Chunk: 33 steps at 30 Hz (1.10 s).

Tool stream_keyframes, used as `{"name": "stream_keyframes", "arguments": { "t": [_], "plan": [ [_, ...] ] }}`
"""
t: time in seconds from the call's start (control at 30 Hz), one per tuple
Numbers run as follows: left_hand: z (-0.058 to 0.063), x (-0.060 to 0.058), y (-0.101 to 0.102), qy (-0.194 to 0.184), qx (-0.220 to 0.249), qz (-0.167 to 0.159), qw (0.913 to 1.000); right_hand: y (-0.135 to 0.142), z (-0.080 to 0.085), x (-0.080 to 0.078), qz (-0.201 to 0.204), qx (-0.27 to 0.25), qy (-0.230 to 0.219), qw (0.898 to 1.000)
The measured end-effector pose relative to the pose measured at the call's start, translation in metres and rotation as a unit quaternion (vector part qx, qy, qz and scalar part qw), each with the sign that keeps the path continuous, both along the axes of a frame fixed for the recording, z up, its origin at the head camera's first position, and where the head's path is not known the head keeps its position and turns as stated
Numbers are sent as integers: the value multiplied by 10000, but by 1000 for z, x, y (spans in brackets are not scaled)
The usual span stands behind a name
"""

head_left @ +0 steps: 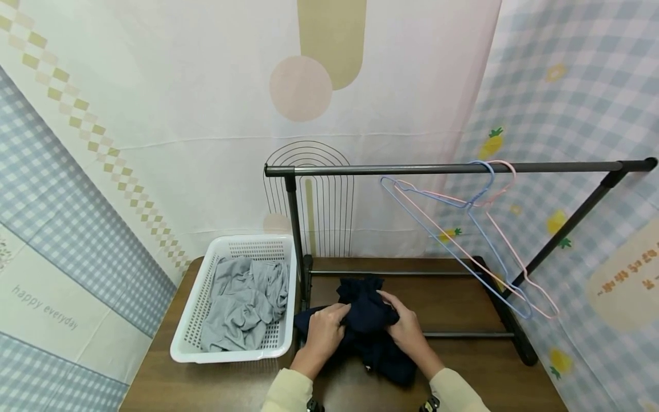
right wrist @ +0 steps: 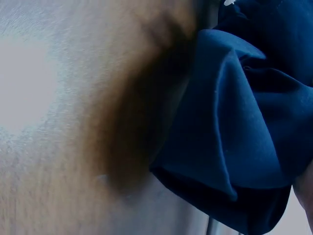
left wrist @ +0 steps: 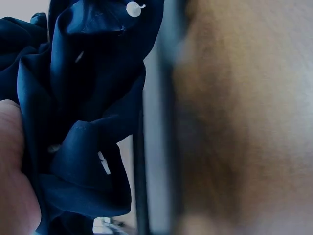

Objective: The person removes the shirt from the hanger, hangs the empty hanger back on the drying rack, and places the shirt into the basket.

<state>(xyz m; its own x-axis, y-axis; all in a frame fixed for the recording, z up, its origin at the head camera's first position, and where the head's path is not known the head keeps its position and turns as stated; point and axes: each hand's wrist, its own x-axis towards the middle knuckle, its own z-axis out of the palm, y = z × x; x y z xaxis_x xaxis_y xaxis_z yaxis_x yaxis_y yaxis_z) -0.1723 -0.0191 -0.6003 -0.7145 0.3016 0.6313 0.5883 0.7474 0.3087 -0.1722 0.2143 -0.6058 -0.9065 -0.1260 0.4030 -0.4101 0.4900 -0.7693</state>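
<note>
A bunched navy shirt [head_left: 368, 312] with small white buttons is held up over the table between both hands. My left hand [head_left: 325, 332] grips its left side, thumb on top of the cloth. On its right side, my right hand [head_left: 407, 326] pinches a gathered fold. In the left wrist view, the crumpled cloth [left wrist: 98, 142] shows a white button [left wrist: 133, 9] near the top, beside part of the hand. A loose fold of the shirt [right wrist: 230, 127] hangs down in the right wrist view, where only a sliver of the hand shows at the edge.
A black clothes rack [head_left: 376, 170] stands on the wooden table [head_left: 206, 389]. On its bar hang a blue hanger [head_left: 429, 229] and a pink hanger [head_left: 507, 240], towards the right. Left of the rack, a white basket [head_left: 226, 357] contains crumpled grey cloth [head_left: 247, 303]. Patterned fabric lines the walls.
</note>
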Motion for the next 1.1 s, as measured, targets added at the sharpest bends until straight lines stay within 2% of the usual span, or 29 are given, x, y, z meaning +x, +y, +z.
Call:
{"name": "stream_keyframes", "arguments": {
  "t": [0.2,0.4,0.6,0.83,1.1],
  "plan": [
    [26,3,-1,415,-279,-35,9987,0,15,4,-79,27,90,9999],
    [54,7,-6,666,-247,-97,9974,-6,35,7,-115,-22,206,9997],
    [75,13,-22,858,-259,-110,9959,-19,54,11,290,-276,70,9992],
    [89,16,-48,900,-349,-296,9949,-40,64,13,699,-654,-33,9954],
    [99,25,-85,932,-7,-606,9938,-69,75,14,1159,-618,144,9912]
  ]
}}
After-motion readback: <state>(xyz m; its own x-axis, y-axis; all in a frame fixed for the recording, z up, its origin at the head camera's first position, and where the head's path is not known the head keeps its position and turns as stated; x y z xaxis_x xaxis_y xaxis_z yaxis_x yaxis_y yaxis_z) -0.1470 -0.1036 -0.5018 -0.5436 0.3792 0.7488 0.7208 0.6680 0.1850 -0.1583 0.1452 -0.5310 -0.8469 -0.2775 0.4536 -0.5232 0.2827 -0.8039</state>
